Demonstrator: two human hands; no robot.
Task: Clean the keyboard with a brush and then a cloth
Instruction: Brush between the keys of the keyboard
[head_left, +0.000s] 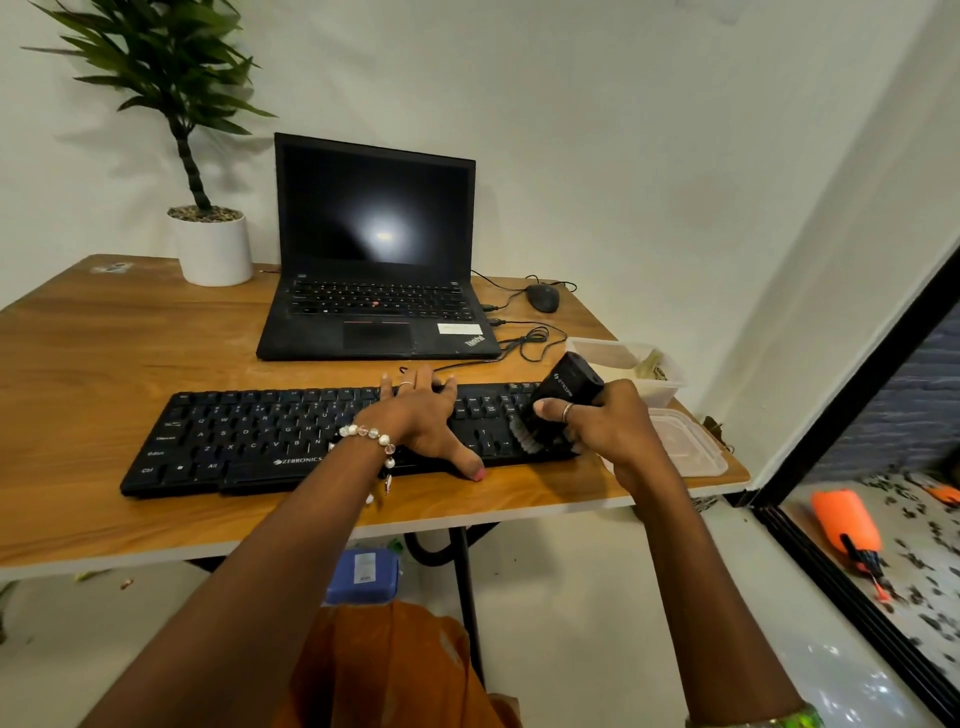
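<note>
Holding perhaps scraps: tub (655, 391)

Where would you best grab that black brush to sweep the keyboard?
Grip the brush by its chunky black body, from above and the right, as the right hand does. The bristles point down at the keyboard, so the upper body stays free.

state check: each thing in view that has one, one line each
laptop: lid open, screen dark
keyboard: flat on table, held down
left hand: fingers spread, pressing keyboard
right hand: gripping brush
brush: bristles on right-end keys
plastic container: open
lid: off, lying beside keyboard
</note>
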